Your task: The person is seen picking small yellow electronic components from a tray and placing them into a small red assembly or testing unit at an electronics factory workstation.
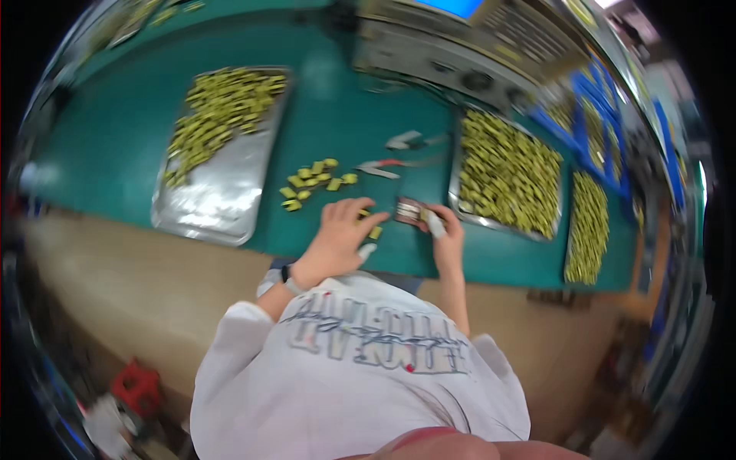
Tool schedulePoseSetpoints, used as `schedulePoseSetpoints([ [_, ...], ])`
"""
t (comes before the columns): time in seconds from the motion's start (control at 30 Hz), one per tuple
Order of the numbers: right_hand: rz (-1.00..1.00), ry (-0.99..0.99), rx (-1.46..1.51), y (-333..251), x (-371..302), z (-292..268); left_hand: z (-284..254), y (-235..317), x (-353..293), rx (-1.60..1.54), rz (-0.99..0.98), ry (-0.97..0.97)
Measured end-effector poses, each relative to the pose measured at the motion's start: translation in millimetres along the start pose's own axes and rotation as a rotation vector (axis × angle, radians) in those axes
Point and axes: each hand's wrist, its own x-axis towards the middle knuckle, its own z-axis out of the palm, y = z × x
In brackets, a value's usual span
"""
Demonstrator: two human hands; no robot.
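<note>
My left hand (337, 234) is over the green bench top, its fingers apart and a white cot on the thumb. Beside those fingers lies a small yellow block-shaped component (375, 232); the fingers partly cover another. My right hand (446, 228), with a white cot on one finger, pinches a yellow component (423, 217) against a small dark fixture (408, 211) with pale strips on it. Blur hides exactly how the piece sits there. A loose group of yellow components (313, 180) is spread just beyond my left hand.
On the left stands a metal tray (211, 207), partly filled with yellow components. A full tray (452, 188) and another batch (587, 230) are on the right. Two pairs of pliers (377, 169) (405, 140) lie beyond the fixture. Bench instruments (437, 65) and blue bins (563, 136) stand behind.
</note>
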Motion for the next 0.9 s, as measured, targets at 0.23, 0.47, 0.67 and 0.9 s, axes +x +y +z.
schedulePoseSetpoints([
  [0.23, 0.002, 0.042, -0.066, -6.7, -9.6, 10.3, 18.7, -4.7, -3.0, 0.111, -0.005, 0.016],
  [0.47, -0.099, 0.097, -0.130, 0.7, -9.8, 12.9, 26.7, -10.4, -1.2, 0.145, 0.021, 0.055],
  [0.67, -0.205, 0.092, -0.462, -17.5, -12.5, 18.5, 19.7, -5.0, 3.9, 0.082, 0.007, 0.111],
  [0.9, 0.068, 0.065, -0.073, -22.1, -19.0, 31.8, 8.6, -0.4, 8.9, -0.118, -0.016, 0.244],
])
